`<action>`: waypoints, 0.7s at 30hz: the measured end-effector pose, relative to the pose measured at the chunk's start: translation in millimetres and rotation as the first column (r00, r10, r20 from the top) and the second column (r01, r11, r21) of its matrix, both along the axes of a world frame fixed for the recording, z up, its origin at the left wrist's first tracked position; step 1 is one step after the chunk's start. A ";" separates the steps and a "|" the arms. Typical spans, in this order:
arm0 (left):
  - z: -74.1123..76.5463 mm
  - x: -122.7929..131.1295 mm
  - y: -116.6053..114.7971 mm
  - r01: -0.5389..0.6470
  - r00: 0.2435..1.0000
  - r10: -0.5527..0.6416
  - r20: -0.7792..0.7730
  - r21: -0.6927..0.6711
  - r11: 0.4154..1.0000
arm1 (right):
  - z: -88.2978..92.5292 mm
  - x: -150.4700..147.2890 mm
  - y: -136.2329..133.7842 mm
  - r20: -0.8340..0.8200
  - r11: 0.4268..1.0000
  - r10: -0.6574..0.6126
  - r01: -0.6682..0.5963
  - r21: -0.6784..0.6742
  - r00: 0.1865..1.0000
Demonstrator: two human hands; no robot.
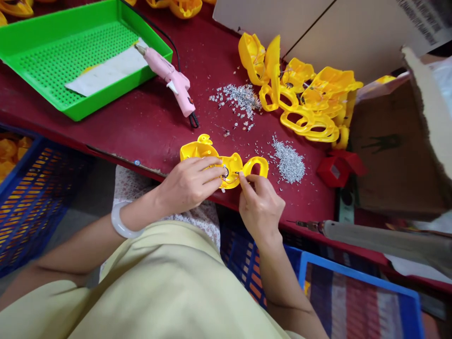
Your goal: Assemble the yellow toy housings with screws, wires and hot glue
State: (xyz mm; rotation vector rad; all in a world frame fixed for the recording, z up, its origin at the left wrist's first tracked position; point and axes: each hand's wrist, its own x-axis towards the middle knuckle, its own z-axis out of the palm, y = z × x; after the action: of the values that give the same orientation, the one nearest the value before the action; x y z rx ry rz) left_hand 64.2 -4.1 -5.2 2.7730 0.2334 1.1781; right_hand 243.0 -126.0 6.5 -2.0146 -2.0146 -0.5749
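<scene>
A yellow plastic toy shell half (231,165) lies hollow side up at the front edge of the red table, with a looped handle at its right end. My left hand (190,183) grips the shell's left part, its fingers laid across the cavity beside a small round dark-rimmed part (225,172). At the base of the loop, the thumb and forefinger of my right hand (262,202) are pinched together. Whatever sits between those fingertips is too small to make out. Small silver screws (289,161) are heaped just right of the shell, and clear-and-silver little discs (242,98) lie behind it.
A pink glue gun (171,77) leans on a green tray (106,103) at the left. More yellow shells (318,99) are piled at the back right near a cardboard box (395,155). A grey electric screwdriver (370,238) lies at right; blue crates (31,202) flank my lap.
</scene>
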 end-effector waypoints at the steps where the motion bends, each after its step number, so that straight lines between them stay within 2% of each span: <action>1: -0.7 -0.4 0.1 0.009 1.000 -0.009 0.011 -0.002 1.000 | -0.3 -0.7 -0.1 -0.020 1.000 0.003 -0.003 0.000 1.000; 4: -1.9 -1.7 -0.1 0.022 1.000 -0.022 -0.011 -0.012 1.000 | -2.7 -2.2 -1.1 -0.081 1.000 0.004 -0.003 0.015 0.997; 9: -1.3 -3.8 -0.4 0.005 1.000 -0.005 -0.004 0.004 1.000 | -9.6 -6.3 -3.4 -0.274 0.991 0.023 0.013 0.130 0.961; 12: -0.2 -4.7 0.6 0.013 1.000 -0.013 -0.006 -0.023 1.000 | -12.5 -8.3 -1.1 -0.244 0.992 0.054 -0.025 0.121 0.968; 16: 2.6 -8.5 1.7 0.057 0.997 -0.060 -0.049 -0.068 0.996 | -12.5 -7.4 4.3 -0.144 0.997 0.034 -0.025 0.068 0.989; 19: 8.1 -13.9 5.3 0.099 0.992 -0.107 -0.060 -0.131 0.986 | -11.6 -5.1 6.2 -0.179 0.996 0.053 -0.039 0.081 0.982; 21: 14.2 -16.5 11.8 0.084 0.996 -0.090 -0.028 -0.181 0.980 | -12.0 -3.5 6.8 -0.231 0.993 0.075 -0.052 0.108 0.970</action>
State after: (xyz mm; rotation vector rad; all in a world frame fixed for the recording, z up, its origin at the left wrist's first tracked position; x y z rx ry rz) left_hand 47.7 7.7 9.0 2.6210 0.2082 1.0325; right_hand 239.4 -119.3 -5.5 -1.8556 -1.8644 -0.3959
